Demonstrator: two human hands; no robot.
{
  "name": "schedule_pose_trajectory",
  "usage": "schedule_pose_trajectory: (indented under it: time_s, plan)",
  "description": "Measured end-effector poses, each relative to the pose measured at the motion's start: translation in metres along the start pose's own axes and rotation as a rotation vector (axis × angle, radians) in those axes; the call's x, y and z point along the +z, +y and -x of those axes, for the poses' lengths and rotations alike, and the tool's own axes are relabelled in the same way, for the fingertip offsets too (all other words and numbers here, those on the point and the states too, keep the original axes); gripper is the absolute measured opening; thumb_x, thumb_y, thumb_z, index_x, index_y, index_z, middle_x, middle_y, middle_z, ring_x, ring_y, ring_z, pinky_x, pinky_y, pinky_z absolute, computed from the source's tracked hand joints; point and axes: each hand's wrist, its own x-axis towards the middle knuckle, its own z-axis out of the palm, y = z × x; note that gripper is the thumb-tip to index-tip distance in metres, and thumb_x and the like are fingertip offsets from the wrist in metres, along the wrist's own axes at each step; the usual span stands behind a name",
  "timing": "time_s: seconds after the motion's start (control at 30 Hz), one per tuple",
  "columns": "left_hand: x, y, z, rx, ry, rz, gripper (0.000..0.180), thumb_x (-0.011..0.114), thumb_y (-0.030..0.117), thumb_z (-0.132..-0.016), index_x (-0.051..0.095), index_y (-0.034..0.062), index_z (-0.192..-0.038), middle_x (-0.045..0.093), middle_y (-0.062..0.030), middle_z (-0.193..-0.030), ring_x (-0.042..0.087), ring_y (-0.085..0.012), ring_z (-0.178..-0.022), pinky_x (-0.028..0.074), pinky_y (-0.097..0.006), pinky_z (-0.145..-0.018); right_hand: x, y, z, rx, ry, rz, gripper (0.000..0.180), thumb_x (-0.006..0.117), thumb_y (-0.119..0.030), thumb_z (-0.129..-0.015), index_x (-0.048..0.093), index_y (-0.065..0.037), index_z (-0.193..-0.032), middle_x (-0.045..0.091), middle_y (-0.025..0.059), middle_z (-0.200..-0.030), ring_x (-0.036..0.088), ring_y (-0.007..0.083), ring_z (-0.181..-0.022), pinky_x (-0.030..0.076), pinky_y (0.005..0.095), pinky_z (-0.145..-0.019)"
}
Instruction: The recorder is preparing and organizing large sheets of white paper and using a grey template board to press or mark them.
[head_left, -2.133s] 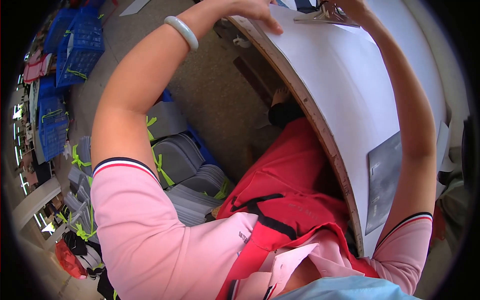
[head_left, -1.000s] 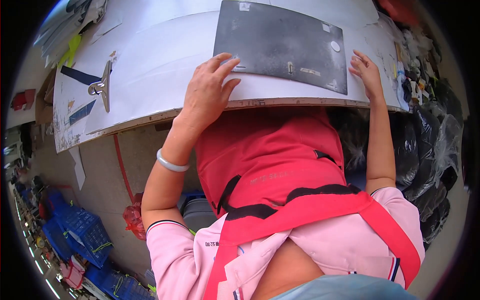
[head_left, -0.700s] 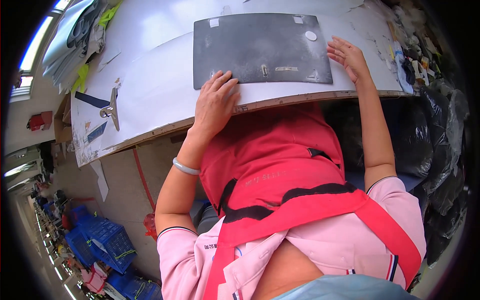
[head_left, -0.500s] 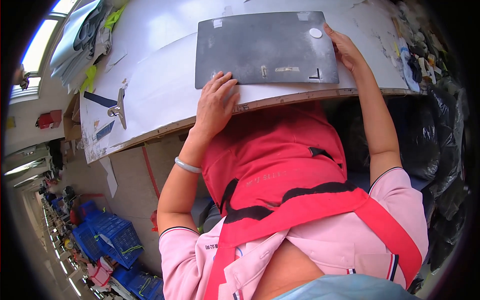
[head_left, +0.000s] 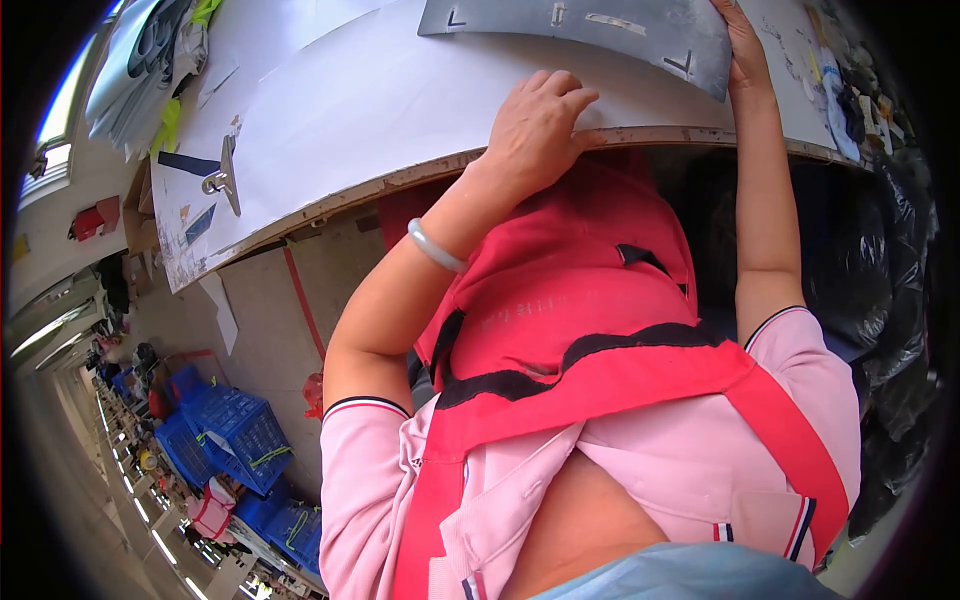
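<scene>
Nearest, in the lower middle of the frame, is the person's red apron (head_left: 540,290), just beside the front edge of the table (head_left: 330,207). Above it, at the upper middle, the left hand (head_left: 540,125) is poised at or over that edge (whether it touches cannot be told), fingers loosely bent, thumb apart from them, nothing to be seen in its grip. At the upper right, the right hand (head_left: 745,55) has its grip closed on the right end of a grey board (head_left: 578,30). The board is at the top of the frame, leftward from that grip and beyond the left hand's fingertips, a band of white sheet (head_left: 400,90) between. Its long axis runs across the frame, the right end dipping toward the lower right; the far edge is cut off. I can't tell whether the board is raised. The right hand is the nearer, being on it.

Most of the white sheet shows to the left, as far as a metal clip (head_left: 222,178), a dark strip (head_left: 188,163) and a small blue piece (head_left: 199,225). On the right, odds and ends (head_left: 855,112) crowd the table's end, black plastic bags (head_left: 890,240) below. Farther off are grey rolls (head_left: 150,65) at the upper left and blue crates (head_left: 235,425) at the lower left.
</scene>
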Motion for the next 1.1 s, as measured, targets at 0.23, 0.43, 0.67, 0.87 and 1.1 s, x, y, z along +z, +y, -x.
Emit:
schedule_pose_trajectory:
  time_s: [0.23, 0.43, 0.67, 0.87, 1.1]
  plan:
    - [0.007, -0.016, -0.005, -0.045, -0.101, 0.057, 0.029, 0.078, 0.023, -0.081, 0.073, 0.0086, -0.106, 0.066, -0.0097, -0.112, 0.060, -0.0321, -0.106, 0.050, -0.040, -0.093, -0.033, 0.006, 0.022, 0.189, -0.208, -0.579, 0.044, 0.070, -0.033, -0.094, 0.064, 0.000, -0.121, 0.073, 0.0103, -0.106, 0.071, 0.0205, -0.089, 0.058, 0.0341, -0.082]
    - [0.005, -0.007, -0.013, 0.030, -0.184, -0.036, 0.025, 0.075, 0.024, -0.084, 0.074, 0.0081, -0.103, 0.066, -0.0101, -0.113, 0.061, -0.0328, -0.107, 0.051, -0.041, -0.092, -0.047, -0.006, 0.031, -0.083, 0.128, -0.123, 0.047, 0.069, -0.036, -0.094, 0.064, 0.001, -0.122, 0.073, 0.0119, -0.105, 0.070, 0.0219, -0.091, 0.057, 0.0341, -0.083]
    - [0.016, 0.006, -0.013, 0.050, -0.124, -0.071, 0.036, 0.076, 0.025, -0.082, 0.069, 0.0090, -0.113, 0.063, -0.0094, -0.118, 0.059, -0.0312, -0.110, 0.051, -0.041, -0.093, -0.026, 0.006, 0.033, -0.026, 0.196, -0.134, 0.048, 0.068, -0.037, -0.095, 0.064, 0.002, -0.122, 0.073, 0.0130, -0.105, 0.070, 0.0228, -0.090, 0.057, 0.0349, -0.084]
    - [0.040, 0.013, -0.027, 0.108, -0.173, -0.178, 0.038, 0.077, 0.020, -0.078, 0.070, 0.0088, -0.113, 0.064, -0.0093, -0.117, 0.058, -0.0317, -0.111, 0.050, -0.041, -0.095, -0.049, 0.021, 0.022, -0.022, 0.091, -0.165, 0.047, 0.068, -0.035, -0.094, 0.064, 0.003, -0.121, 0.073, 0.0135, -0.105, 0.071, 0.0224, -0.090, 0.058, 0.0352, -0.083]
    - [0.032, 0.007, -0.030, 0.106, -0.129, 0.026, 0.029, 0.076, 0.019, -0.079, 0.073, 0.0073, -0.106, 0.066, -0.0104, -0.114, 0.060, -0.0334, -0.107, 0.050, -0.041, -0.094, -0.054, 0.019, 0.021, -0.033, 0.115, -0.166, 0.046, 0.069, -0.034, -0.094, 0.064, 0.004, -0.120, 0.073, 0.0143, -0.105, 0.072, 0.0226, -0.087, 0.058, 0.0348, -0.082]
